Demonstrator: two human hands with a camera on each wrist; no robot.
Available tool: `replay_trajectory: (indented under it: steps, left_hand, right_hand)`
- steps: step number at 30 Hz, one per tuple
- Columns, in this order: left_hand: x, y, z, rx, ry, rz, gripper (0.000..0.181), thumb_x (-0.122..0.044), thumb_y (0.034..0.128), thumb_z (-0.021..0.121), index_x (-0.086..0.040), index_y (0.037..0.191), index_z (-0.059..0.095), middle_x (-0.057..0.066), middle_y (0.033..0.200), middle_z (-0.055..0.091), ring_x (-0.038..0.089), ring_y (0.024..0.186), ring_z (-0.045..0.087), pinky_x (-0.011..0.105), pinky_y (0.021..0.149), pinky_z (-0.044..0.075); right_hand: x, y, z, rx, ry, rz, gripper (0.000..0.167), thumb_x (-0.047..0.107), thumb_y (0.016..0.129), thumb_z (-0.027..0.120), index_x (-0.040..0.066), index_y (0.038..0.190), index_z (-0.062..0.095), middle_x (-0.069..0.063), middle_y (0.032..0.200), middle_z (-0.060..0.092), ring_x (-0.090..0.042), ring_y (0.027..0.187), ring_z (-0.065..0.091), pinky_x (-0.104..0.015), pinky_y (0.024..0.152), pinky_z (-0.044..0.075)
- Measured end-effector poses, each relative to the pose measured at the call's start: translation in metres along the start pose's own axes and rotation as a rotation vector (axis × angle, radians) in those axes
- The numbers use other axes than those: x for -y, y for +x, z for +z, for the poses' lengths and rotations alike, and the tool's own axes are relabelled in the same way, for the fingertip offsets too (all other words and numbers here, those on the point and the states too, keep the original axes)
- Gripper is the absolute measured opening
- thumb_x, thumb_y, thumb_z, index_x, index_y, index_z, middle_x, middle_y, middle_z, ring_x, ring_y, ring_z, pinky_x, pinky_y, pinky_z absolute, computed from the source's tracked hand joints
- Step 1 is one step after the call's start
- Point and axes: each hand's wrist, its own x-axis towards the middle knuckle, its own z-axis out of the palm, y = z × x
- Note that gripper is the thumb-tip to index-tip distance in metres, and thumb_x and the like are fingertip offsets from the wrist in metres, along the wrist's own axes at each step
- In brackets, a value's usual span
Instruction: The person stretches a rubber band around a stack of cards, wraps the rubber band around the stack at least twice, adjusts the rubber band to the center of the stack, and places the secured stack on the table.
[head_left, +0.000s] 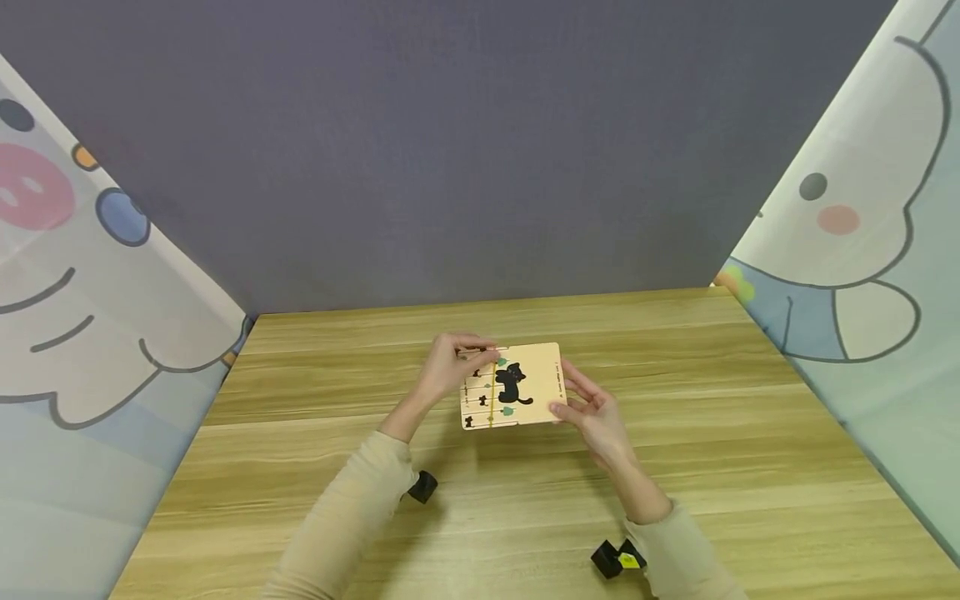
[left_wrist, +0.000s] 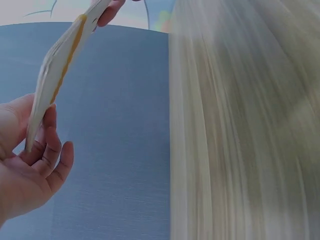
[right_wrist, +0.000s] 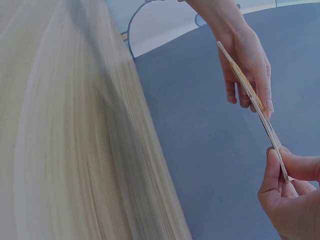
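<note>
A cream booklet or stack of cards (head_left: 536, 385) with a black cat picture and a yellow band round it is held above the table. My left hand (head_left: 447, 367) grips its upper left part, thumb on the face near the band. At the right edge my right hand (head_left: 600, 421) pinches it between thumb and fingers. Seen nearly edge-on in the left wrist view, the booklet (left_wrist: 57, 65) is thin, with the left hand (left_wrist: 30, 155) round its near end. In the right wrist view the right hand (right_wrist: 295, 190) pinches the lower end.
The wooden table (head_left: 300, 358) lies below, against a grey panel (head_left: 480, 150). One black block (head_left: 423, 487) sits by the left sleeve; black blocks with a yellow mark (head_left: 607, 559) sit by the right sleeve. Cartoon-printed curtains (head_left: 832, 292) hang at both sides.
</note>
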Motion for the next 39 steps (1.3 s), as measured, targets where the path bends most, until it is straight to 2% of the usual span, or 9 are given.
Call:
replay_trajectory:
  steps: [6,15,23,27,31,33,34,36,39]
  left_hand:
    - [-0.004,0.001,-0.003,-0.054,0.06,0.014,0.013,-0.011,0.0781,0.068,-0.004,0.088,0.07,0.007,0.085,0.067,0.015,0.07,0.058,0.027,0.06,0.049]
    - [-0.023,-0.014,-0.01,-0.212,0.125,0.098,0.016,-0.01,0.0776,0.068,-0.002,0.092,0.068,0.01,0.09,0.065,0.019,0.078,0.058,0.032,0.069,0.05]
    - [-0.031,-0.037,-0.006,-0.328,-0.013,0.074,0.016,-0.007,0.0787,0.066,0.003,0.091,0.067,0.011,0.086,0.065,0.022,0.077,0.058,0.038,0.066,0.05]
    - [-0.043,-0.051,0.0,-0.381,-0.086,0.026,0.014,0.0,0.079,0.064,0.009,0.089,0.065,0.018,0.084,0.065,0.028,0.073,0.061,0.036,0.065,0.052]
    - [-0.053,-0.061,0.008,-0.436,-0.195,-0.042,0.012,0.003,0.0798,0.062,0.012,0.088,0.064,0.022,0.083,0.064,0.026,0.069,0.062,0.03,0.061,0.053]
    - [-0.041,-0.064,0.016,-0.471,-0.279,-0.059,0.013,0.0,0.0806,0.062,0.011,0.087,0.064,0.022,0.08,0.064,0.024,0.066,0.062,0.029,0.058,0.053]
    - [-0.02,-0.064,0.024,-0.487,-0.335,-0.028,0.013,-0.002,0.0816,0.062,0.01,0.088,0.065,0.02,0.079,0.065,0.022,0.066,0.062,0.028,0.057,0.053]
    - [-0.006,-0.066,0.033,-0.518,-0.399,-0.023,0.015,-0.005,0.0827,0.062,0.009,0.088,0.065,0.019,0.076,0.064,0.024,0.064,0.061,0.029,0.055,0.053]
    - [0.03,-0.069,0.049,-0.552,-0.495,0.027,0.017,-0.009,0.0838,0.061,0.007,0.09,0.065,0.017,0.075,0.064,0.021,0.061,0.061,0.028,0.05,0.052]
  right_hand:
    - [0.0,0.0,-0.003,-0.003,0.021,-0.002,0.067,-0.018,0.074,0.055,0.002,0.134,0.033,0.0,0.099,0.058,-0.016,0.079,0.061,-0.023,0.062,0.052]
    - [0.001,-0.002,-0.006,-0.002,0.057,-0.013,0.069,-0.018,0.075,0.055,0.003,0.136,0.031,-0.001,0.1,0.057,-0.016,0.079,0.062,-0.022,0.062,0.052]
    - [0.003,0.0,-0.008,-0.011,0.088,-0.014,0.069,-0.017,0.076,0.054,0.005,0.136,0.029,-0.003,0.101,0.054,-0.012,0.074,0.06,-0.021,0.063,0.052]
    - [0.006,0.003,-0.008,-0.045,0.096,0.016,0.069,-0.017,0.077,0.053,0.008,0.137,0.03,-0.002,0.101,0.051,-0.01,0.071,0.059,-0.02,0.064,0.051]
    - [0.009,0.007,-0.008,-0.062,0.105,0.022,0.07,-0.016,0.076,0.056,0.009,0.136,0.031,-0.001,0.101,0.052,-0.011,0.071,0.06,-0.02,0.063,0.051]
    - [0.01,0.008,-0.009,-0.059,0.102,0.019,0.069,-0.015,0.077,0.056,0.01,0.137,0.031,-0.003,0.103,0.052,-0.011,0.072,0.06,-0.02,0.064,0.051]
    - [0.011,0.009,-0.009,-0.057,0.103,0.016,0.069,-0.015,0.077,0.056,0.01,0.137,0.032,-0.003,0.104,0.052,-0.011,0.072,0.06,-0.019,0.064,0.051]
    - [0.012,0.01,-0.009,-0.056,0.109,0.016,0.069,-0.015,0.077,0.056,0.01,0.137,0.032,-0.004,0.104,0.052,-0.011,0.073,0.06,-0.019,0.064,0.051]
    - [0.013,0.012,-0.007,-0.059,0.127,0.013,0.069,-0.016,0.077,0.054,0.01,0.137,0.031,-0.004,0.103,0.052,-0.011,0.071,0.06,-0.019,0.064,0.051]
